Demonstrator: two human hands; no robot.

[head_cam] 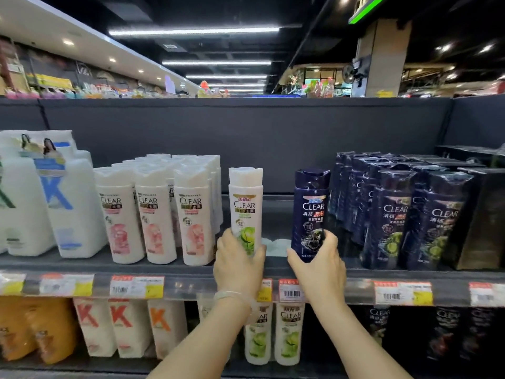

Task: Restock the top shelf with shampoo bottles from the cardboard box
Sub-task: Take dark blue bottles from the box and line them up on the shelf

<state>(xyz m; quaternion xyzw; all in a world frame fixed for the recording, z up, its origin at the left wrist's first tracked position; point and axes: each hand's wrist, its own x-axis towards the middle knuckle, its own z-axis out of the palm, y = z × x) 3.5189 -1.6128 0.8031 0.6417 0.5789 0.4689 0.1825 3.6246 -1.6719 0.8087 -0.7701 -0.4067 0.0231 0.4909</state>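
The left hand point(238, 265) is gripping a white bottle point(246, 206) by its base, fingers curled round the lower label, and the right hand point(318, 262) is gripping a navy bottle point(311, 209) the same way, thumb and fingers wrapping its foot. Both bottles are standing upright at the front of the top shelf point(191, 269), in the gap between the hands' outer sides: a block of white pink-label bottles point(155, 220) is standing just left of the left fingers, and a block of wrapped navy bottles point(396, 214) just right of the right fingers. Behind and between the fingers the shelf floor is showing bare back to the rear panel.

Judging by this, the restock is only getting going in this gap: each held bottle seems to be opening its own row, and the depth behind is waiting to be filled. The cardboard box is not showing in view, so how many bottles are left cannot be told.
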